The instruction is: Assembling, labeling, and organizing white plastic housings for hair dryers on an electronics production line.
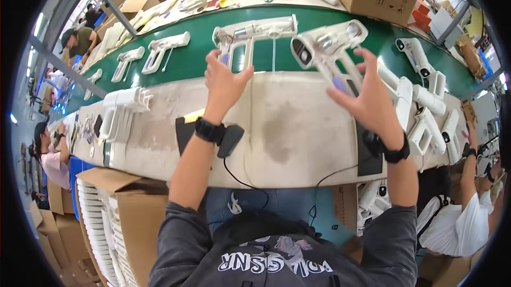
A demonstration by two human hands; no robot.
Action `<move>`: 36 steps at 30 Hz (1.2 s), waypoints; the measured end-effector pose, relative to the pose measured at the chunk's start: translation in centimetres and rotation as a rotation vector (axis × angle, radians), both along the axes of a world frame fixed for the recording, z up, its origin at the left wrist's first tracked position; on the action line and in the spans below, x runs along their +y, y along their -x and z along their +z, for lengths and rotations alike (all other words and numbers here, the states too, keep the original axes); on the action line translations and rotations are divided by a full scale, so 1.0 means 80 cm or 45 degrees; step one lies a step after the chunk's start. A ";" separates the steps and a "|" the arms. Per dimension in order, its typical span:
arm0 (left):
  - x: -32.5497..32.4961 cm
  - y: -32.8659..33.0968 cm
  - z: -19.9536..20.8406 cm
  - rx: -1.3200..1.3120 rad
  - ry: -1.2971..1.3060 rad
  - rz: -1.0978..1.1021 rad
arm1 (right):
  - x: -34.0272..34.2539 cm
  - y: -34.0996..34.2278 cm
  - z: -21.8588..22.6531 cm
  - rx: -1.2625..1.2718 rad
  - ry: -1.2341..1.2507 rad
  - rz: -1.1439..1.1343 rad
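Note:
My right hand (372, 98) is curled around the loop handle of a white pistol-shaped appliance body (332, 42), with thumb and fingers on either side. This body is tilted, its dark round-ended nose toward the left; metal parts show inside. Fingers spread and curved, my left hand (226, 87) is just below a second white pistol-shaped body (255, 29) on the green belt. That one lies open-sided, showing wires and a metal cylinder; a thin white rod hangs down from it. Whether my left fingertips touch its handle, I cannot tell. Both wrists wear black bands.
Similar white bodies (167, 52) lie along the green conveyor belt (197, 58). More are piled at the right (426, 127). A white shell stack (123, 111) stands on the worktable (287, 164). Dark pads and black cables lie near my wrists. Cardboard boxes (141, 234) and co-workers flank both sides.

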State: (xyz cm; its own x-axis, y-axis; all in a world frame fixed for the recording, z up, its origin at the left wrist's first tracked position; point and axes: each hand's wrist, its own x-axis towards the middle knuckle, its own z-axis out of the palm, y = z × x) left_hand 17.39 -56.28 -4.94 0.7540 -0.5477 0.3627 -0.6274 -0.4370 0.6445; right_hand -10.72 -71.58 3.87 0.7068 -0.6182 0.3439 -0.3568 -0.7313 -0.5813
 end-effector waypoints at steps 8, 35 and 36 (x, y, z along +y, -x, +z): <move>0.094 0.043 -0.084 0.053 -0.095 0.110 | 0.141 0.015 -0.114 0.096 -0.086 0.042; 0.287 0.022 -0.068 0.640 0.244 0.192 | 0.238 -0.014 -0.128 -0.010 -0.141 0.082; 0.293 0.025 -0.059 0.641 0.243 0.200 | 0.241 -0.018 -0.123 -0.058 -0.227 0.225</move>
State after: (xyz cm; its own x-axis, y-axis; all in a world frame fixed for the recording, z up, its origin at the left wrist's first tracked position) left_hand 15.43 -32.82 -9.68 0.9268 -0.3750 0.0188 -0.1590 -0.3467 0.9244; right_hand -9.26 -52.31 -5.96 0.7956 -0.5401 0.2745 -0.2027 -0.6643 -0.7194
